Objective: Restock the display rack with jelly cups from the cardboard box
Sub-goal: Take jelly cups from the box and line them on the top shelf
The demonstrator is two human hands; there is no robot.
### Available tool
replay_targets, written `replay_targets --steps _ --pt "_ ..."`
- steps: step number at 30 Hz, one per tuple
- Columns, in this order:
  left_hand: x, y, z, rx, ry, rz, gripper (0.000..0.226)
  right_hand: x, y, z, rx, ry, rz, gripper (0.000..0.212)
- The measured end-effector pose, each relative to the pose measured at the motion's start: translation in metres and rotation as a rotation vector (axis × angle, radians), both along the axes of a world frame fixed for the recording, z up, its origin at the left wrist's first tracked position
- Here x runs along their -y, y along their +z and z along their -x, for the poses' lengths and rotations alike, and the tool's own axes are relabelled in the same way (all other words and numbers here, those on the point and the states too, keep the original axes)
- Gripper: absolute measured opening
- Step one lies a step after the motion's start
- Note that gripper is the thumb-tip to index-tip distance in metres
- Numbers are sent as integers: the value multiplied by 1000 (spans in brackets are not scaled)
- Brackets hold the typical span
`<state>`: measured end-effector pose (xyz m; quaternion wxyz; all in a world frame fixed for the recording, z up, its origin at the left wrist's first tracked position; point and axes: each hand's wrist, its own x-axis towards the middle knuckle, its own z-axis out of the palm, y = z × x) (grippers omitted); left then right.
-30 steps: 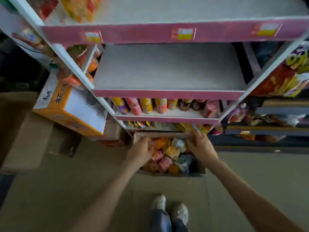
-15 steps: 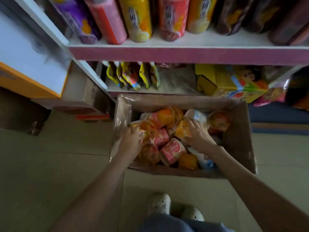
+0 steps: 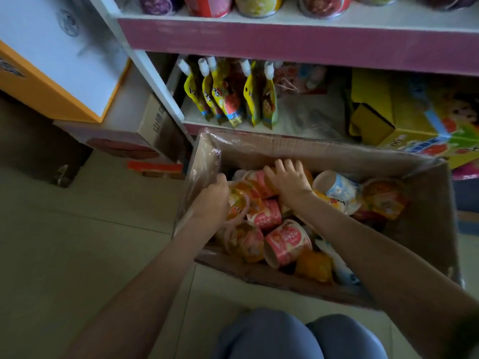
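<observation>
Cardboard box (image 3: pixel 427 218) on floor (image 3: pixel 77 242), right in front of rack (image 3: pixel 285 45) bottom shelf. Jelly cups (image 3: pixel 286 240) piled loose inside, mostly on their sides, pink + orange. Both hands in box. R hand (image 3: pixel 289 178) lies on top of the cups at far side, fingers spread, not clenched. L hand (image 3: pixel 215 195) at left wall by plastic liner (image 3: pixel 204 161), fingers curled under & hidden, can't tell if grasping anything. Spouted pouches (image 3: pixel 225 99) upright on bottom shelf.
</observation>
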<state>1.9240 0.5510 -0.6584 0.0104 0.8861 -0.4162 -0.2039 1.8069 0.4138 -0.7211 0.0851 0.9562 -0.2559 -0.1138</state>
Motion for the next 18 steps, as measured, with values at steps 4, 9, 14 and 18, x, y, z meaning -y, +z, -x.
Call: replay_targets --steps 4,9,14,18 --pt "-4 47 2 -130 284 266 15 -7 43 16 172 -263 -290 60" --pt "-12 148 7 -412 581 463 8 -20 185 43 835 -919 -1224 60" --pt "-11 286 15 -872 912 531 15 -30 347 88 1114 -1090 -2102 76" --pt "-6 413 32 -1145 961 591 18 -33 467 112 1188 -1022 -2188 82"
